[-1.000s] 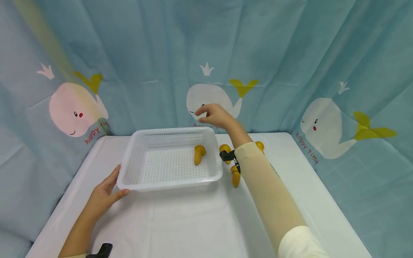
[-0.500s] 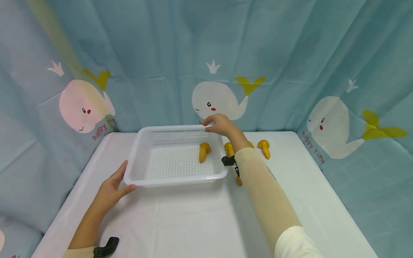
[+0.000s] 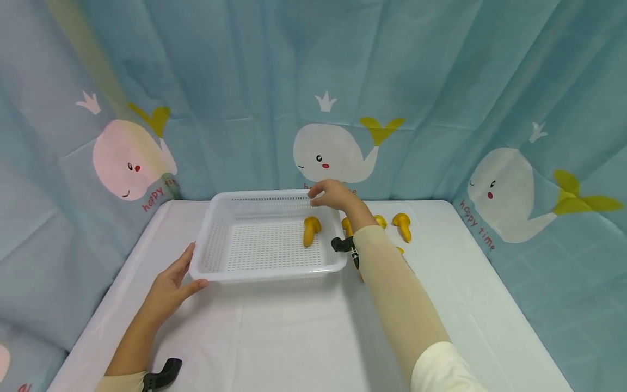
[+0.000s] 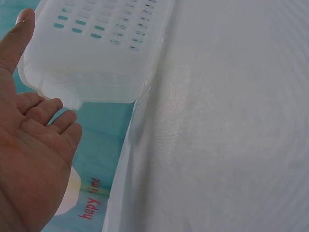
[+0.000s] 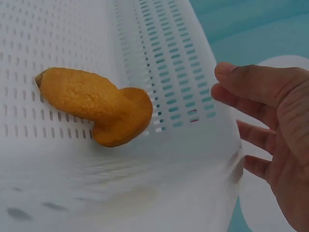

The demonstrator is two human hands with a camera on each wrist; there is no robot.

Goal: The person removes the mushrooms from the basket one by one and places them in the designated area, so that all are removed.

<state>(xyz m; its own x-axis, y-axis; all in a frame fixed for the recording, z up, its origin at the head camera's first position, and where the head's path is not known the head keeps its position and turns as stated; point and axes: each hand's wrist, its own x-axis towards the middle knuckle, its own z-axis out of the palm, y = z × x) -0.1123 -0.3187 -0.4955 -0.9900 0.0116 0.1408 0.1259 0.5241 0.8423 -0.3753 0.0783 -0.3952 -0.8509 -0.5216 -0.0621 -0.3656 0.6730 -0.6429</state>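
A white perforated plastic basket (image 3: 274,276) stands on the white table. Inside it, towards the right end, lies a yellow-orange, mushroom-shaped piece (image 3: 310,231) with a small brown tip, seen close up in the right wrist view. My left hand (image 3: 164,294) is at the basket's front left corner, thumb along the front and fingers along the left side. At the back right corner is my right hand (image 3: 335,194); its thumb (image 5: 227,70) and index fingertip come right up to the rim, with the other fingers outside the wall. Neither hand visibly pinches the basket.
Several more yellow pieces, among them one at the right (image 3: 403,226), lie on the table to the right of the basket, partly hidden by my right forearm. A blue curtain (image 3: 235,120) printed with whales closes off the back and both sides.
My right hand has come down from above the back of the table to the basket's back right corner. The left hand stays at its corner; the view has shifted slightly.
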